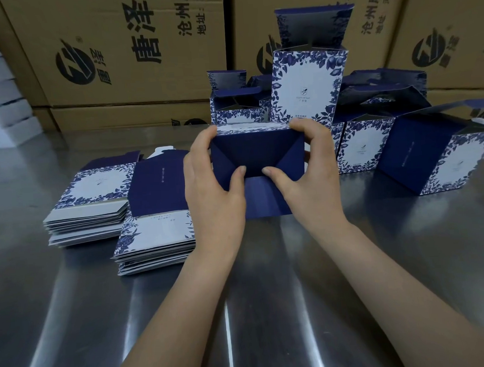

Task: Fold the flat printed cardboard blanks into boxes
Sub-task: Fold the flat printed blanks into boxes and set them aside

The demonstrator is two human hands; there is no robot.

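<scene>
**Grip.** The left grip (213, 190) and right grip (308, 176), both bare hands, are closed round one half-formed navy cardboard box (257, 151). The fingers wrap its far corners at 10 and 2 o'clock. Both thumbs (238, 173) press on the base flaps at its centre.

**Work piece.** The box sits at the middle of the polished steel desk (72, 307), with its base turned toward the camera. This is judged to be so that the interlocking flaps can be watched while they are tucked. One plain navy flap (267, 198) hangs loose at 6 o'clock of the box and is not yet folded in, so the base is judged unfinished. Whether the flap's lower edge touches the desk cannot be told.

**Supply.**
- A near stack of flat blue-and-white printed cardboard blanks (158, 231) lies just beside the left grip at 8 o'clock.
- A second stack of blanks (91, 201) lies beyond it at 9 o'clock.
- Both are judged to be feed stock kept within easy reach.

**Output.** From 12 to 3 o'clock stand erected floral-printed boxes (307, 85) with their lids open, one raised on others. They are judged to have been set back clear of the working area.

**Surroundings.** Brown corrugated cartons (127, 48) with black print close off the rear at 12 o'clock.
</scene>
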